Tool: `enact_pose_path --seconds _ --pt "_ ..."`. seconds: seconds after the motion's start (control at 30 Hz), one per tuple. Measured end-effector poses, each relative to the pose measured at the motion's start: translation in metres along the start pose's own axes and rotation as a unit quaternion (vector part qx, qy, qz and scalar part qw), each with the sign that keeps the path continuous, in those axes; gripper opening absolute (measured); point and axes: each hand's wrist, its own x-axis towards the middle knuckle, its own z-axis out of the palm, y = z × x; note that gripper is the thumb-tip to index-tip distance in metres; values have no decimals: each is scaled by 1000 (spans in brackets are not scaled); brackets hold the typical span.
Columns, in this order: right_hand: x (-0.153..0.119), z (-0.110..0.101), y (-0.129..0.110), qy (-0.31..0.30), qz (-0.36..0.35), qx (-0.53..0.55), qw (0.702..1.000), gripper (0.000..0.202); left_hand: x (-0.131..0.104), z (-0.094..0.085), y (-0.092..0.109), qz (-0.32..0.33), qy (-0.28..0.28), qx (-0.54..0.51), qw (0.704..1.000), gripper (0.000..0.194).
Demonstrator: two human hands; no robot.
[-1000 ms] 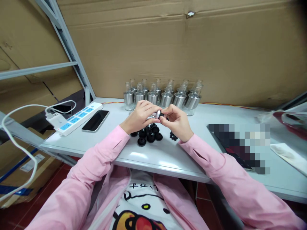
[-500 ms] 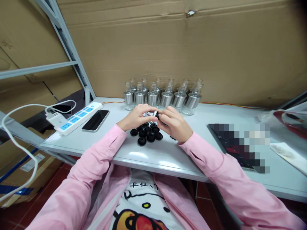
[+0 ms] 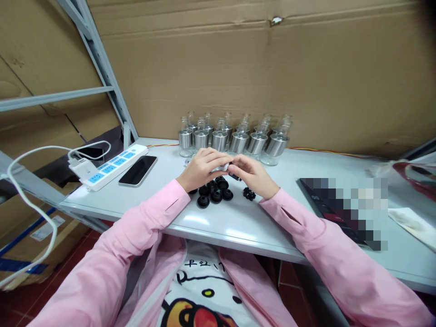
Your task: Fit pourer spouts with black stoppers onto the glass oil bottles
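Both my hands meet over the middle of the table, fingertips nearly touching. My left hand point(image 3: 203, 168) is closed on a small whitish, shiny piece point(image 3: 225, 167) that its fingers partly cover. Beside it, my right hand point(image 3: 255, 174) has thumb and fingers pinched at a small black part point(image 3: 233, 171), mostly hidden. Several round black caps point(image 3: 215, 195) lie just below my left hand. A little cluster of tiny black pieces point(image 3: 249, 194) sits under my right hand. Behind the hands stand several glass bottles with metal sleeves point(image 3: 239, 142), in rows.
At the left of the table point(image 3: 231, 222) are a white power strip point(image 3: 112, 168) with a cable and a black phone point(image 3: 138, 170). On the right lie a dark flat item point(image 3: 327, 206), partly pixelated, a white sheet point(image 3: 413, 227) and a plastic bag point(image 3: 395, 169). Cardboard point(image 3: 204, 59) rises behind.
My left hand has turned over and covers more of the whitish piece. The right hand has shifted slightly right, exposing the tiny black pieces. The view has moved a little.
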Motion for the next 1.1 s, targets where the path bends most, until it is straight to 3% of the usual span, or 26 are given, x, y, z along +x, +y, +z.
enact_pose_path --seconds 0.1,0.33,0.57,0.83,1.0,1.1 --pt "0 1 -5 -1 18 92 996 28 2 -3 1 9 2 18 1000 31" --pt "-4 1 -18 -22 105 177 978 30 6 -16 4 29 -30 44 998 41" --pt "-3 11 -18 14 119 248 961 37 9 -17 7 -22 -56 -96 994 40" --pt "-4 7 -16 39 -9 31 999 27 9 -19 5 -86 -94 -173 977 39" --pt "-9 6 -15 46 -72 -100 991 20 8 -20 4 -147 -114 -223 957 35" --pt "-9 8 -17 64 -137 -176 973 20 8 -20 3 -193 -122 -300 926 34"
